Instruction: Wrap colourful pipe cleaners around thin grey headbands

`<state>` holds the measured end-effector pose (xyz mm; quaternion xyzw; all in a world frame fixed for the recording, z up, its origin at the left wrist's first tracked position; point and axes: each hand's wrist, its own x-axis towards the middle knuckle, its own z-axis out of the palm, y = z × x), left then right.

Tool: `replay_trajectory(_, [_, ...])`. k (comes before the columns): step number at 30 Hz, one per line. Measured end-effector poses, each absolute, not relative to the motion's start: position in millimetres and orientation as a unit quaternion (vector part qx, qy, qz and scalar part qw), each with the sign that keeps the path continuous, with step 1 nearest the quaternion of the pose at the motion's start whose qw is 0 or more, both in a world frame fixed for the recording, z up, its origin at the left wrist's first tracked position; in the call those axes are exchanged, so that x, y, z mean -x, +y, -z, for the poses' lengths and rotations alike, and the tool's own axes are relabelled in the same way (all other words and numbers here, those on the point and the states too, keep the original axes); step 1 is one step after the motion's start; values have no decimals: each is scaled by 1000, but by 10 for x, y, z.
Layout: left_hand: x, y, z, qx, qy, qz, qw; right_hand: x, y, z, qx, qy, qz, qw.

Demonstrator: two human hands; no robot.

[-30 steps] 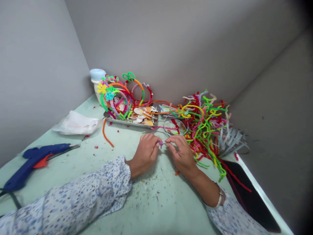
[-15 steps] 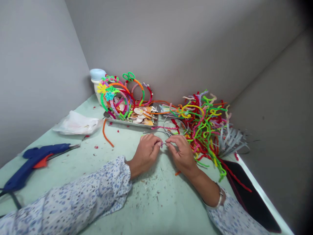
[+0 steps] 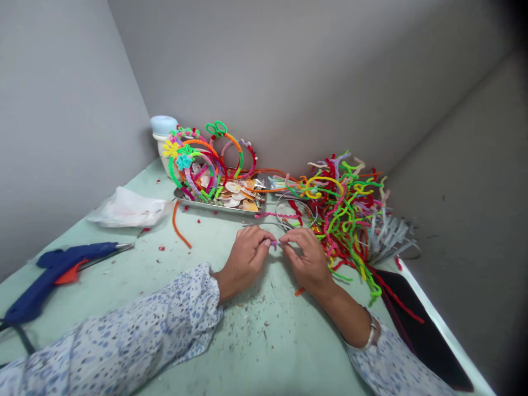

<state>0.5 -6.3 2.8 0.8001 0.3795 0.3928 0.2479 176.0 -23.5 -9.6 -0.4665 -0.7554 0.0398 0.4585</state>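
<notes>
Near the middle of the table, my left hand [image 3: 246, 259] pinches a short purple pipe cleaner [image 3: 274, 244] between thumb and forefinger. Facing it, my right hand [image 3: 307, 261] is closed in a pinch on a thin grey wire [image 3: 281, 243], whose end meets the purple piece. The fingers hide most of both. Just beyond my fingertips lies a loop of grey wire [image 3: 314, 212], beside a tangled heap of coloured pipe cleaners [image 3: 350, 214].
Behind stands a metal tray [image 3: 218, 208] of shells and finished pipe-cleaner headbands [image 3: 214, 162]. On the left are a blue glue gun [image 3: 53, 269], a white plastic bag [image 3: 130, 209] and a blue-lidded container [image 3: 164, 129]. A black flat panel [image 3: 424, 330] lies at right.
Both hands stay in nearly the same place. Slightly more of the purple piece shows between the fingertips now.
</notes>
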Motion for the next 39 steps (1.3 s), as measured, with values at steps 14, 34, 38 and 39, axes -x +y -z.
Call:
replay_trajectory(14, [-3,-76,-23,-787,370,-413,271,-1758,-257,80,467,-751,-7,466])
replay_trajectory(34, [-20,-64,-13,-787,362,-418,274,-1741,-264,73,455,-750,-7,480])
replay_trajectory(38, [-20,-63,-7,-792,362,-413,266,-1727,-273,66,462,-742,-24,485])
replay_trajectory(39, [-20,-62,-5,-793,362,-413,264,-1723,-275,65,464,-739,-29,487])
